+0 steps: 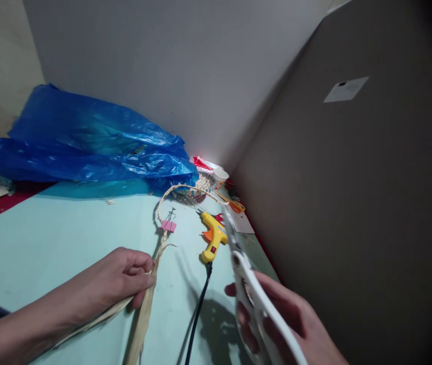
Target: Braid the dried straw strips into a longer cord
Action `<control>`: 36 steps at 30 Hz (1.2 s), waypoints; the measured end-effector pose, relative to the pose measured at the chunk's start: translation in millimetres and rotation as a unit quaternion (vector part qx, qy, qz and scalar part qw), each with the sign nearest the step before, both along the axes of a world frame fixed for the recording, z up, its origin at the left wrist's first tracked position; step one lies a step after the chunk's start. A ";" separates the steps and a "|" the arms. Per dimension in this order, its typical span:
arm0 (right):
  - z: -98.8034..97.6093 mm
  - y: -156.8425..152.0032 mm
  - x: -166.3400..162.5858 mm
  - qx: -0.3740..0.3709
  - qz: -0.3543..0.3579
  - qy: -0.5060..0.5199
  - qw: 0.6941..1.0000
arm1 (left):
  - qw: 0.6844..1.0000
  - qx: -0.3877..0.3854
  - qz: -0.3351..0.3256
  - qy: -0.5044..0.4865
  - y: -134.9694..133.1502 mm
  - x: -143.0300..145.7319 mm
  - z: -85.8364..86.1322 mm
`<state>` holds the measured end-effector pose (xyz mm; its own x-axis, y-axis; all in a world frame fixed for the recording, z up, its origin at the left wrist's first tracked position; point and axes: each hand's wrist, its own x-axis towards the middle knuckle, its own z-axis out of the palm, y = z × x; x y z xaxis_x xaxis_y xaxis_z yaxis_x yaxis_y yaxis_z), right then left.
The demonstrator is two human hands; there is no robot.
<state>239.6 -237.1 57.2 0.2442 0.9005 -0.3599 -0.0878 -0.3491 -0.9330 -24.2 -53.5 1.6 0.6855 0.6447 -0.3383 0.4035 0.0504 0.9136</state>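
My left hand pinches flat, pale raffia strands at the left centre of the table. Beyond my fingers the strands run into a thin braid, which curves away to the right in an arc. A pink binder clip grips the braid near where the plaiting meets the loose strands. In my right hand are white-handled scissors, raised above the table with their blades pointing away from me. Their blades look close together, blurred by motion. Between my hands lies a yellow glue gun with an orange trigger.
A blue plastic bag spreads along the back wall. By the corner stand a woven basket and a paper cup, with orange-handled scissors nearby. The glue gun's black cord runs toward me. A dark wall borders the right side.
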 end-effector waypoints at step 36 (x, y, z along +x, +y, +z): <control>19.7 74.3 -3.1 0.084 0.335 -0.468 0.814 | 0.997 -0.053 0.052 0.005 -8.6 2.0 12.6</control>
<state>236.5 -162.8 77.0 -0.2245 0.9619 -0.1562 0.8461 0.1129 -0.5210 -22.2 -62.1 14.1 0.6126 0.6734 -0.4138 0.3993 0.1881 0.8973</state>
